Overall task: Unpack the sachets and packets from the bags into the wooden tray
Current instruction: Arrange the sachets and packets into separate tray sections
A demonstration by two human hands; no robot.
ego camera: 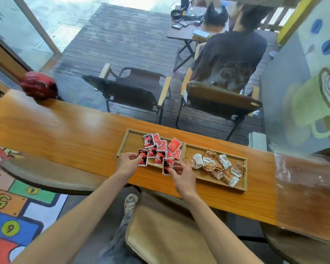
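— Looking down from the head view: what do the hands hold?
— The left hand pinches a red sachet at the wooden tray's near rim; the right hand pinches another sachet beside it.
— And the rest?
— The red sachet pile fills the left compartment, brown-and-white packets the right. A clear bag lies flat on the counter.

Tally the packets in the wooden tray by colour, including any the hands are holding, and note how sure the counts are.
Red and black sachets, left compartment of the wooden tray: about 12, overlapping, counting one pinched by the left hand and one by the right hand.
Brown and white packets, right compartment: about 9.
Total: about 21.
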